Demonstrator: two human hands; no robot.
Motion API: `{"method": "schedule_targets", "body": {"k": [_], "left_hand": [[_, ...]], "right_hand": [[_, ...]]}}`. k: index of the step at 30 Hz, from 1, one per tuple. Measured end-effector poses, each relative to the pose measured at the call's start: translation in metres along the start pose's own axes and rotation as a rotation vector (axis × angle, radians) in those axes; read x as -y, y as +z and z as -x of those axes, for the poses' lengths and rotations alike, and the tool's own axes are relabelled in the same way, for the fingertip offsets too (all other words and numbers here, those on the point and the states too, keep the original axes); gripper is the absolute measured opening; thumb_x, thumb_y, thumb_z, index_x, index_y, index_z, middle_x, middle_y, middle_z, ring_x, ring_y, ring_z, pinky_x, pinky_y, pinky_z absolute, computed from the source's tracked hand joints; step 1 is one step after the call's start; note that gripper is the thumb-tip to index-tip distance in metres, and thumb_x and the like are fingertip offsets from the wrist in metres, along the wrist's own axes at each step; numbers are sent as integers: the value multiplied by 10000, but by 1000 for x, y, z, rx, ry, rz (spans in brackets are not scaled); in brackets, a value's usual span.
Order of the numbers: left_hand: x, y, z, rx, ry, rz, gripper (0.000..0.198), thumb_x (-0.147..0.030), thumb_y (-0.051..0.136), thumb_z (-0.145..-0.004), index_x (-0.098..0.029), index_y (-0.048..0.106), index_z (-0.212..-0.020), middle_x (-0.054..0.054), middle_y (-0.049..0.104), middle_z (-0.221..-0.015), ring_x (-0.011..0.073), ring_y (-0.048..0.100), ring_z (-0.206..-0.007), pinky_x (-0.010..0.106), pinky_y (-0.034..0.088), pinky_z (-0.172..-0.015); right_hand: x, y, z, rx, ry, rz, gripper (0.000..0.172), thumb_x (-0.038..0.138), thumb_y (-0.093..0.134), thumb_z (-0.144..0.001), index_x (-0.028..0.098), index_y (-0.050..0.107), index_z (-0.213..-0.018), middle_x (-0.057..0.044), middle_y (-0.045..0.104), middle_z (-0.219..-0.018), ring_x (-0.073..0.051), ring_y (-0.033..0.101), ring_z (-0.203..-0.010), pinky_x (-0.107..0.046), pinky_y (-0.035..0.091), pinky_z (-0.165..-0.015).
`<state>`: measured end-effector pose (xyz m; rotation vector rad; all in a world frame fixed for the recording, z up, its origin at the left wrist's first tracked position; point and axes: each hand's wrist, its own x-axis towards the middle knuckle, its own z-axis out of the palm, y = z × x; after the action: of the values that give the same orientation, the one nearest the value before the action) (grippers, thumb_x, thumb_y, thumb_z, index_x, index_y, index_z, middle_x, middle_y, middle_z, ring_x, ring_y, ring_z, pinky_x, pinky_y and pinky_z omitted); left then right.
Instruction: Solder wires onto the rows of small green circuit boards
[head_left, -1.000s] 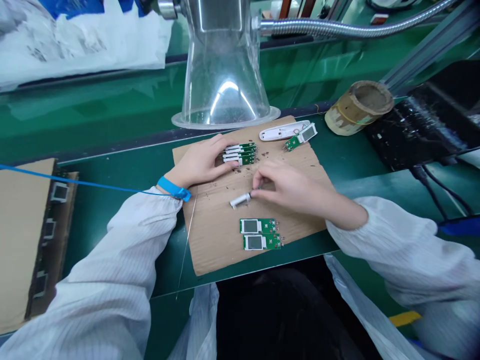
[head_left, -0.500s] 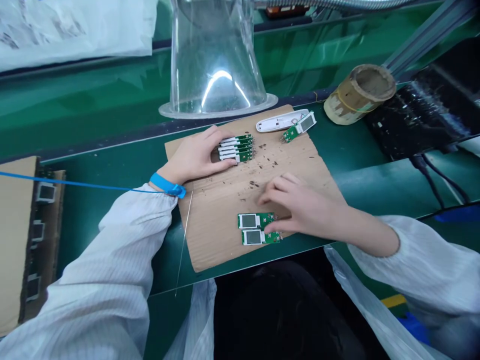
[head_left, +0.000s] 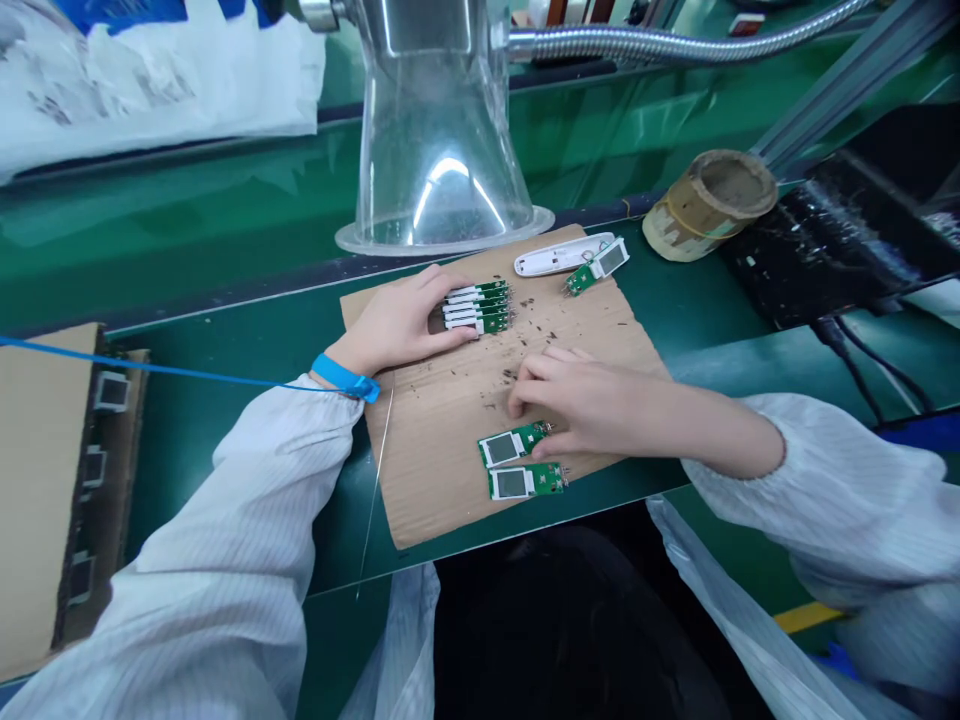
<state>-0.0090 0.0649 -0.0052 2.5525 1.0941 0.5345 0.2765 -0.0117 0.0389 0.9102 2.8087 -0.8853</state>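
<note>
My left hand (head_left: 397, 322) grips the left end of a tight stack of green circuit boards (head_left: 480, 308) with white ends. My right hand (head_left: 592, 405) pinches the right end of a green circuit board with a small display (head_left: 512, 445), tilting it. Just below lies a matching board (head_left: 525, 481), apart from my fingers. Both hands work over a brown cardboard sheet (head_left: 420, 470) scattered with dark crumbs. At its far edge lie a white plastic casing (head_left: 559, 256) and another display board (head_left: 598, 265).
A transparent acrylic fume hood (head_left: 439, 150) with a metal hose stands beyond the cardboard on the green bench. A worn cardboard tube (head_left: 709, 205) sits at far right. A blue wrist strap (head_left: 345, 378) circles my left wrist. A cardboard tray (head_left: 45, 490) lies at left.
My right hand has moved from the white part to the display boards and tilted the upper one. The white part no longer shows on the cardboard. My left hand stays at the stack.
</note>
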Motion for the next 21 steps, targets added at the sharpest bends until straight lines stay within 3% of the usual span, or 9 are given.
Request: {"method": "schedule_targets", "body": {"k": [4, 7, 10, 12, 14, 16, 18, 21], "left_hand": [[-2, -1, -1, 5, -5, 11, 659, -661, 649, -993, -189, 586, -1450, 123, 679, -1264, 290, 675, -1086, 355, 509, -872], [-2, 0, -1, -1, 6, 26, 679, -683, 626, -1000, -177, 581, -1451, 132, 683, -1278, 299, 678, -1105, 368, 517, -888], [1, 1, -1, -11, 23, 62, 676, -702, 514, -1051, -167, 582, -1458, 148, 688, -1317, 309, 681, -1141, 395, 528, -930], [2, 1, 0, -7, 28, 75, 706, -728, 484, -1052, -174, 572, -1480, 154, 685, -1356, 319, 683, -1171, 414, 535, -958], [3, 3, 1, 3, 20, 55, 796, -783, 564, -992, -197, 534, -1529, 153, 670, -1412, 341, 677, -1223, 430, 541, -983], [2, 4, 1, 9, 14, 19, 891, -794, 670, -922, -219, 486, -1578, 151, 647, -1467, 361, 663, -1276, 446, 545, -1012], [1, 6, 2, 8, 12, -9, 879, -737, 705, -929, -228, 458, -1601, 142, 647, -1480, 364, 659, -1298, 457, 551, -1027], [-2, 9, 2, 0, -11, -42, 815, -658, 698, -959, -232, 455, -1610, 135, 667, -1458, 360, 680, -1273, 458, 570, -1012]], "right_hand": [[4, 1, 8, 25, -1, -65, 212, 274, 839, -906, 195, 648, -951, -57, 648, -1044, -270, 555, -1044, -401, 405, -922], [-7, -5, -9, 0, -21, -173, 146, 229, 768, -952, 200, 630, -915, -24, 652, -953, -219, 580, -933, -349, 418, -842], [-24, -13, -37, -238, 50, -141, 158, 249, 736, -990, 198, 603, -923, -20, 639, -913, -198, 577, -830, -328, 418, -759], [-34, -14, -51, -439, 107, -21, 170, 262, 740, -996, 191, 593, -947, -52, 633, -962, -233, 594, -906, -355, 452, -818], [-37, -12, -51, -568, 133, 98, 180, 270, 752, -990, 171, 610, -1037, -111, 626, -1093, -292, 597, -1057, -411, 484, -920], [-32, -5, -36, -617, 151, 160, 228, 294, 738, -1002, 151, 617, -1133, -154, 603, -1190, -331, 584, -1148, -465, 499, -984], [-20, 6, -9, -562, 162, 128, 230, 339, 701, -1030, 158, 626, -1149, -146, 609, -1176, -325, 602, -1117, -481, 520, -971], [7, 28, 32, -223, 107, -58, 415, 540, 787, -949, 217, 656, -1173, -90, 645, -1147, -298, 628, -1040, -436, 555, -850]]}}
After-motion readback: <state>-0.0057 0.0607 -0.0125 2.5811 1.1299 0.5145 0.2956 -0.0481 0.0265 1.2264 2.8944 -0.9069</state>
